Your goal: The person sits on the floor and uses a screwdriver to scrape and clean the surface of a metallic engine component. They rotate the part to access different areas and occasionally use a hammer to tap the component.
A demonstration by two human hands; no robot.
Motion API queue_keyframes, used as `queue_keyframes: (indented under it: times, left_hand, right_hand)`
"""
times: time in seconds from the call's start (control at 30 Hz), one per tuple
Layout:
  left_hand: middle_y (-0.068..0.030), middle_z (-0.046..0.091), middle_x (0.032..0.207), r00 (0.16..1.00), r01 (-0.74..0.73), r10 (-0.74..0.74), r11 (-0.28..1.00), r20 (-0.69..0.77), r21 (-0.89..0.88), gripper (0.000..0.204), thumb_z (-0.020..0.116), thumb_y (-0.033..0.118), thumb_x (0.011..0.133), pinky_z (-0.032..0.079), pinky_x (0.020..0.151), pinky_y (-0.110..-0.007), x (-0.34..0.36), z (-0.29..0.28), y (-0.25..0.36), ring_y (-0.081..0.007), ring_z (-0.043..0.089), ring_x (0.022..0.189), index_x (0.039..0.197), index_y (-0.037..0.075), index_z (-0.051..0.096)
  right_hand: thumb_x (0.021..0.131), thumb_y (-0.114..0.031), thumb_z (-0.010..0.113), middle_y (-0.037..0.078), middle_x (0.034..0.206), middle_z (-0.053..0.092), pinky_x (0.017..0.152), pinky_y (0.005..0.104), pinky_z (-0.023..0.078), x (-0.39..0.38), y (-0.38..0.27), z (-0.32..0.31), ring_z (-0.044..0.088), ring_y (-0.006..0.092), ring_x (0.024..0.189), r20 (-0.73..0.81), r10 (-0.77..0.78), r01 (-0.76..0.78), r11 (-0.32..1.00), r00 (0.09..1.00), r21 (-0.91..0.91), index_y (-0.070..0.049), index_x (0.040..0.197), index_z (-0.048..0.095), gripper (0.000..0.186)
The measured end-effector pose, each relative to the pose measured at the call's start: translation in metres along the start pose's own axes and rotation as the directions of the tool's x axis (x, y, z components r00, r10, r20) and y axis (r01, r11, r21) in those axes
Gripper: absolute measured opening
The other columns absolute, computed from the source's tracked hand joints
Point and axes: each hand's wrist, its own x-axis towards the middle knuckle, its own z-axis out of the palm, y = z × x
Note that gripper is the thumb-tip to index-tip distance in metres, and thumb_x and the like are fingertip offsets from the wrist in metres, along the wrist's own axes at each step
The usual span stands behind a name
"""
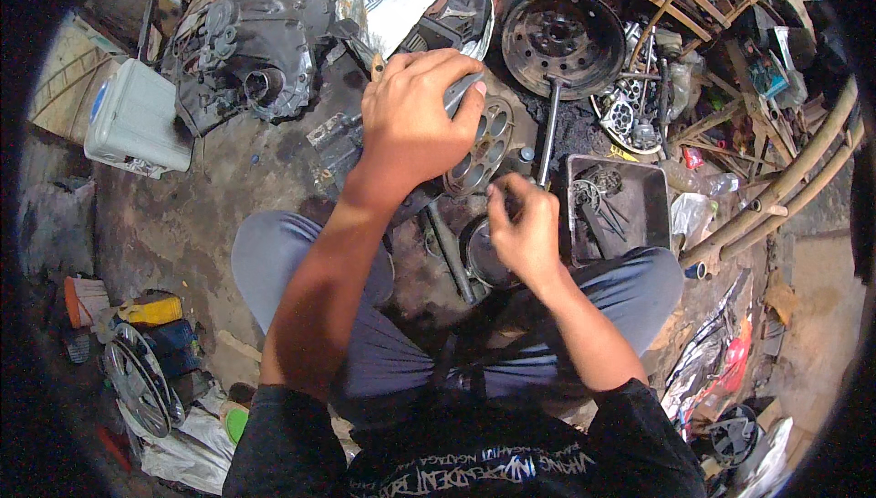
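Note:
My left hand point(415, 110) is closed round a dark grey part point(464, 90), whose edge shows between thumb and fingers; the rest is hidden under the palm. Just right of it stands a round metal plate with large holes point(484, 147), tilted. My right hand point(526, 229) is a little nearer to me, fingers curled and slightly blurred; what they hold, if anything, cannot be made out. Below that hand sits a round dark dish point(488, 256), partly covered. A dark metal bar point(447, 252) lies left of the dish. Behind the right hand rises a long shiny rod point(549, 133).
A large gearbox housing point(265, 46) and a grey plastic box point(141, 115) stand at the far left. A black wheel rim point(563, 37) lies far right of centre. A rectangular tray point(655, 202) with small metal parts is on the right, beside bamboo poles point(776, 197).

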Motion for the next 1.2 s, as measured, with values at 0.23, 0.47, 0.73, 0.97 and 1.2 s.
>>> queue_keyframes:
  times: [0.23,0.47,0.73,0.97,1.2]
  left_hand:
    - [-0.0076,0.079,0.114,0.999,-0.032,0.032,0.999,-0.006,-0.023,0.021,0.073,0.024,0.091,0.055,0.097,-0.047,0.0,-0.001,-0.003,-0.0357,0.071,0.11,0.107,0.012,0.08]
    - [-0.0123,0.078,0.122,0.997,-0.027,0.029,0.999,0.072,-0.024,0.022,0.074,0.022,0.095,0.053,0.103,-0.046,0.001,-0.006,-0.004,-0.0371,0.069,0.115,0.112,0.009,0.079]
    - [-0.011,0.077,0.122,0.998,-0.016,0.017,1.0,0.059,-0.024,0.022,0.074,0.022,0.095,0.053,0.103,-0.046,0.0,-0.004,-0.003,-0.0377,0.068,0.115,0.113,0.011,0.079]
    - [-0.0093,0.078,0.121,1.0,-0.004,0.004,1.0,0.028,0.01,0.022,0.073,0.024,0.094,0.053,0.101,-0.047,-0.002,-0.002,-0.002,-0.0367,0.069,0.114,0.111,0.012,0.079]
    - [-0.0079,0.078,0.117,0.999,-0.029,0.028,1.0,-0.036,-0.011,0.021,0.074,0.024,0.091,0.053,0.099,-0.047,-0.005,0.003,-0.007,-0.0348,0.07,0.111,0.108,0.012,0.079]
  right_hand:
    - [0.093,-0.005,0.07,0.029,0.089,0.071,0.076,0.0514,0.054,0.009,0.011,-0.005,0.071,0.0491,0.087,0.022,-0.036,0.037,0.997,0.999,-0.06,0.006,0.096,0.07,0.011]
    - [0.094,-0.002,0.069,0.029,0.091,0.07,0.076,0.0523,0.054,0.037,0.018,-0.01,0.07,0.05,0.086,-0.192,-0.196,0.164,0.971,0.962,-0.172,0.006,0.095,0.068,0.008]
    - [0.095,-0.003,0.07,0.025,0.086,0.069,0.069,0.0537,0.054,0.038,0.016,-0.005,0.069,0.0478,0.079,-0.212,-0.301,0.227,0.921,0.93,-0.316,0.001,0.092,0.063,0.008]
    - [0.092,-0.005,0.071,0.027,0.085,0.07,0.07,0.0544,0.055,-0.001,0.008,0.004,0.07,0.0479,0.079,-0.024,-0.212,0.203,0.96,0.977,-0.194,0.002,0.091,0.064,0.01]
    - [0.094,-0.005,0.07,0.022,0.072,0.065,0.058,0.0412,0.048,-0.005,-0.017,0.002,0.064,0.0309,0.057,0.063,-0.09,0.082,0.991,0.994,0.109,0.004,0.094,0.07,0.009]
